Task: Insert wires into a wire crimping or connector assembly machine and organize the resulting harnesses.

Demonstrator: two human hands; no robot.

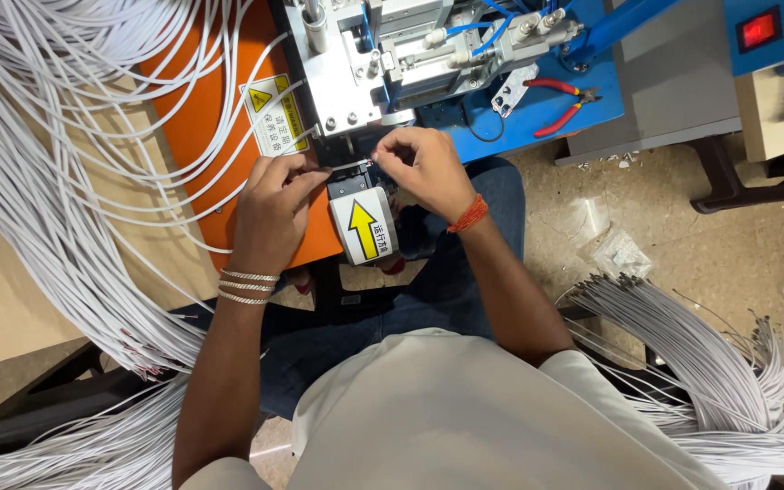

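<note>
Here, just above the middle of the frame, a thin white wire (348, 164) lies across the front of a small machine (356, 82). Both hands pinch it. The left hand (269, 213) sits left of the middle, with its thumb and first finger closed tight on the wire. The right hand (424, 168) sits just right of it, and its fingertips (380, 160) are closed on the wire's end, where tiny coloured tips seem to show. The wire is too thin to see well between the two hands.

It looks like the wire end is being lined up at the mouth of the machine, so the step in hand is feeding the end in. The next move would need a steady, straight push, with the little tips kept together and the fingers kept out of the moving part.

Right under the hands is a white label with a yellow arrow (362, 227) pointing up. To the left is an orange panel (201, 100) with a yellow warning sticker (274, 113). The left wrist wears silver bangles (247, 286), and the right wrist has an orange thread band (470, 214).

A huge bunch of white wires (38, 181) fills the left side of the frame and loops over the orange panel. Another bundle of white wires (710, 363) lies at the lower right, on the floor side. Near the top, red-handled pliers (560, 104) rest on a blue base (546, 122). A red switch (759, 29) sits in the upper right corner.
</note>
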